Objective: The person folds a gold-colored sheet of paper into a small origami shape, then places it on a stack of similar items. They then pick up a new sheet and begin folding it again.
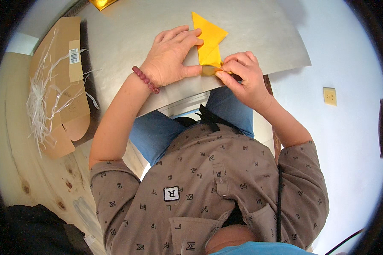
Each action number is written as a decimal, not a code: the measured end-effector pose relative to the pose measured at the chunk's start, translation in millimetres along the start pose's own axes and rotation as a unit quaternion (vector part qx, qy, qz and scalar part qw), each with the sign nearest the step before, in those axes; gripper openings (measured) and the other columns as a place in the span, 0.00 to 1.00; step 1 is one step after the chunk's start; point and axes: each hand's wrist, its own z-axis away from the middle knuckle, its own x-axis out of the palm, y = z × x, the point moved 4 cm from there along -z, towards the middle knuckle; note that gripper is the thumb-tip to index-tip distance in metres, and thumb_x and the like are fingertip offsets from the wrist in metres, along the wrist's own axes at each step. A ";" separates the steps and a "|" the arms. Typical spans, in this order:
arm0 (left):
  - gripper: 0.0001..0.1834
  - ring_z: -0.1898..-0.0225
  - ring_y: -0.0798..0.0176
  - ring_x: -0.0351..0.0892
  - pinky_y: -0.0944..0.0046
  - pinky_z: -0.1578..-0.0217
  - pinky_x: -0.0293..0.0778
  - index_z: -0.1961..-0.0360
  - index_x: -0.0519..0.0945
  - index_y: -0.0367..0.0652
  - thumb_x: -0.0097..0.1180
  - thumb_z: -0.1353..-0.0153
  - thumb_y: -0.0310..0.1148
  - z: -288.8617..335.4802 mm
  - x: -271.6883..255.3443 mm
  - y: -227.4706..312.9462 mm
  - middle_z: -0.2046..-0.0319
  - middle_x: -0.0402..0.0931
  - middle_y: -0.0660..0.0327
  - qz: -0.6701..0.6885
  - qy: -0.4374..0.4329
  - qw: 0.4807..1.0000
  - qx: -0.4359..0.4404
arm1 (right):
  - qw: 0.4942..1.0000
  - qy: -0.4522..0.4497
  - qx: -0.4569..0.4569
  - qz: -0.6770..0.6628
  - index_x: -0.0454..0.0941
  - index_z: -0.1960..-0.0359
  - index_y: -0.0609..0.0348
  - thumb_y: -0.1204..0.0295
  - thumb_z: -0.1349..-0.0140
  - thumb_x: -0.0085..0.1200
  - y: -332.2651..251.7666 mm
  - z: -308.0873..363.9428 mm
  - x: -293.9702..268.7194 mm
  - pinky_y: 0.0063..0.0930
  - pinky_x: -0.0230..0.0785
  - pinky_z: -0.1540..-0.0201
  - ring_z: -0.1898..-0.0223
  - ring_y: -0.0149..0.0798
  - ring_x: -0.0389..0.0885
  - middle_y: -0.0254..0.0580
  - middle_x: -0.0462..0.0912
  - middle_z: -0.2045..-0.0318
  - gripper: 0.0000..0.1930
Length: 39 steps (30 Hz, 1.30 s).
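A folded piece of yellow paper (pixel 210 34) lies on the grey table, its pointed far end aimed away from me. Its near end shows a shiny gold flap by the table's front edge. My left hand (pixel 169 54) rests palm down along the paper's left side, fingers stretched out, fingertips on the paper and thumb against the near flap. At the near right corner, my right hand (pixel 245 76) pinches the paper between thumb and fingers. A dark red beaded bracelet (pixel 145 80) circles my left wrist.
The grey tabletop (pixel 132 25) has its front edge just above my lap. On the left stands a cardboard box (pixel 74 102) with white plastic strands (pixel 40 95) hanging over it. Shiny gold material (pixel 101 3) lies at the far left. A wall with an outlet (pixel 330 96) is on the right.
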 end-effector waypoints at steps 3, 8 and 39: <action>0.39 0.24 0.47 0.60 0.44 0.27 0.55 0.36 0.75 0.49 0.72 0.48 0.49 0.3 -1.1 0.5 0.27 0.68 0.59 0.000 0.006 1.000 0.006 | 0.999 -0.028 0.032 -0.008 0.79 0.71 0.52 0.66 0.40 0.67 3.4 -7.2 1.4 0.39 0.64 0.59 0.67 0.44 0.73 0.36 0.79 0.70 0.09; 0.35 0.23 0.51 0.58 0.47 0.25 0.52 0.37 0.79 0.48 0.68 0.45 0.50 0.2 -2.9 -0.2 0.28 0.69 0.57 0.027 0.005 1.000 0.003 | 0.999 -0.034 0.035 0.012 0.77 0.70 0.55 0.67 0.38 0.65 3.0 -13.7 4.5 0.39 0.64 0.60 0.67 0.44 0.72 0.38 0.77 0.71 0.09; 0.25 0.28 0.51 0.66 0.47 0.30 0.57 0.43 0.79 0.50 0.67 0.37 0.48 -6.6 0.8 1.8 0.35 0.76 0.59 0.053 0.067 0.995 -0.046 | 0.993 -0.069 0.093 0.017 0.75 0.74 0.57 0.65 0.39 0.64 6.5 -24.6 5.7 0.45 0.65 0.66 0.72 0.53 0.73 0.45 0.75 0.75 0.13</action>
